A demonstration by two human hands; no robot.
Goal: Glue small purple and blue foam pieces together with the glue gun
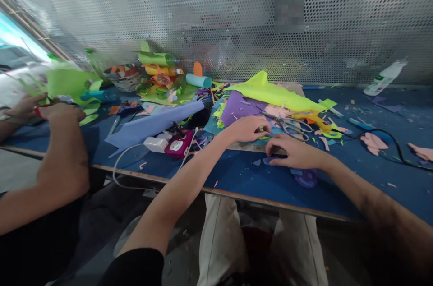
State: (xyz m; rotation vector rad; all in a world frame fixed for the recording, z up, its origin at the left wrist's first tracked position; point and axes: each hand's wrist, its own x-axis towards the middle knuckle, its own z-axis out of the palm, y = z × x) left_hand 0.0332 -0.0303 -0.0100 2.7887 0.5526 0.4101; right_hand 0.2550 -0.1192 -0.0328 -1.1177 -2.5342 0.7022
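Observation:
My left hand (249, 129) is over the table, its fingers curled towards the thumb. Whatever may be between its fingertips is too small to make out. Close by on the right, my right hand (294, 151) hovers low with fingers bent and thumb apart. A small purple scrap (268, 160) lies at its fingertips, and a purple cut piece (306, 178) is partly covered by its palm. Behind my hands are scissors (293, 127), a yellow glue gun (314, 120), a purple sheet (238, 108) and a long lime-green cut-out (274, 94).
A white bottle (385, 78) stands tilted at the right. A magenta device (180, 144) and white adapter (156, 144) with cables lie left. Beyond are a blue-violet sheet (158, 124) and a woven basket (122, 77). A co-worker's hands (62, 112) work with red-handled scissors.

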